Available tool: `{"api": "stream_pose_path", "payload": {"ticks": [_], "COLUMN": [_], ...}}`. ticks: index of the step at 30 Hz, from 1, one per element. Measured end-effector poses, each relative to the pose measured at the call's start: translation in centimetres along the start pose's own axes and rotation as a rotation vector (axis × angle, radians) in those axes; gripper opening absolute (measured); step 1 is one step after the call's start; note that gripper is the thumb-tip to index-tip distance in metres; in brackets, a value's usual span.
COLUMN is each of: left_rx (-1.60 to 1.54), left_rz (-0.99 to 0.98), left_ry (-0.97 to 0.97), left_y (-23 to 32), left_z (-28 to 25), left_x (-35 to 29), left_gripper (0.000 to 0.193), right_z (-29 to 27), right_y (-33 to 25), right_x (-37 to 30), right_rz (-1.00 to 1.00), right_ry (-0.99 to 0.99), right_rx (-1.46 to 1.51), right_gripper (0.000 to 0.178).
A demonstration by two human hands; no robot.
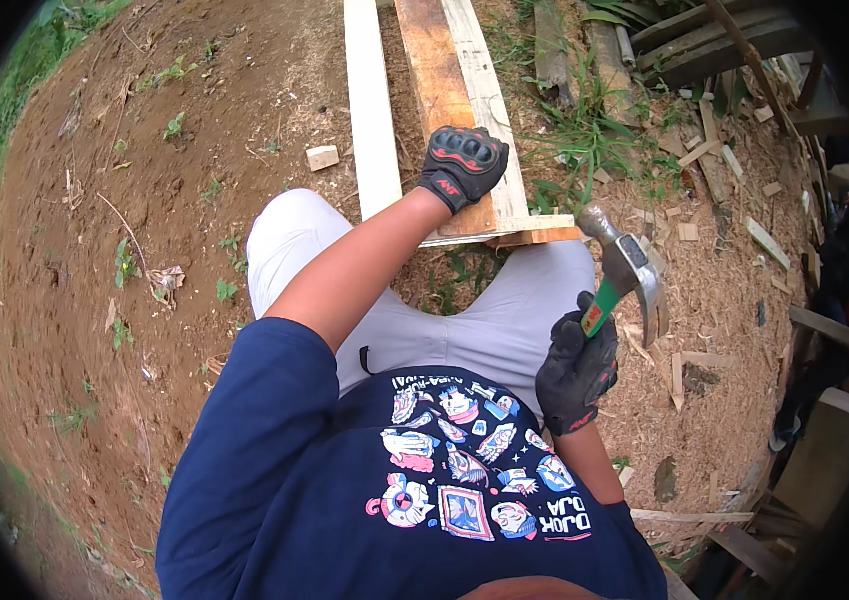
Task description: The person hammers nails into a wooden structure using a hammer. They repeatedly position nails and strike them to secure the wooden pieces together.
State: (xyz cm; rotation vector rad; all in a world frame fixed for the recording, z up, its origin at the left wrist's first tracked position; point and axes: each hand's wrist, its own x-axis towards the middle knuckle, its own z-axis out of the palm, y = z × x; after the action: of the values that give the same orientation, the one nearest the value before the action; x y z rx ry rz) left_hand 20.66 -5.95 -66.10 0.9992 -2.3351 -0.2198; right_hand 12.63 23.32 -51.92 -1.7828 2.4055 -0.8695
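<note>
My right hand [578,372], in a black glove, grips a claw hammer [626,262] by its green handle. The steel head points up and away, beside my right knee and just right of the wooden crosspiece [544,222]. My left hand [464,165], gloved in black with red trim, rests closed on a brown plank [436,75]. Its curled fingers are hidden, so whatever they hold does not show. Pale planks flank the brown one, a smooth whitish plank [372,110] on the left and a rougher plank [489,85] on the right. Their near ends lie between my knees.
Sawdust and wood offcuts [767,243] litter the ground to the right. A small wood block [322,158] lies left of the planks. Stacked dark timber [714,45] stands at the far right. Bare brown soil [64,260] with small weeds spreads on the left.
</note>
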Motion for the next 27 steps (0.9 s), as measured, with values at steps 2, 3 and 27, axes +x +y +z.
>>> {"api": "stream_pose_path", "payload": {"ticks": [2, 3, 27], "left_rx": [-0.014, -0.017, -0.051], "left_rz": [-0.014, -0.017, -0.058], "left_ry": [-0.017, -0.024, -0.032], "left_y": [0.4, 0.5, 0.4], "left_z": [0.1, 0.4, 0.1], "left_x": [0.4, 0.5, 0.2], "left_gripper": [0.042, 0.042, 0.044], "right_z": [3.1, 3.0, 2.7], "right_y": [1.6, 1.9, -0.3], "right_x": [0.3, 0.6, 1.4], "right_rz": [-0.149, 0.064, 0.137], "right_ry": [-0.110, -0.580, -0.534], "right_rx": [-0.133, -0.343, -0.261], "right_gripper": [0.029, 0.029, 0.020]}}
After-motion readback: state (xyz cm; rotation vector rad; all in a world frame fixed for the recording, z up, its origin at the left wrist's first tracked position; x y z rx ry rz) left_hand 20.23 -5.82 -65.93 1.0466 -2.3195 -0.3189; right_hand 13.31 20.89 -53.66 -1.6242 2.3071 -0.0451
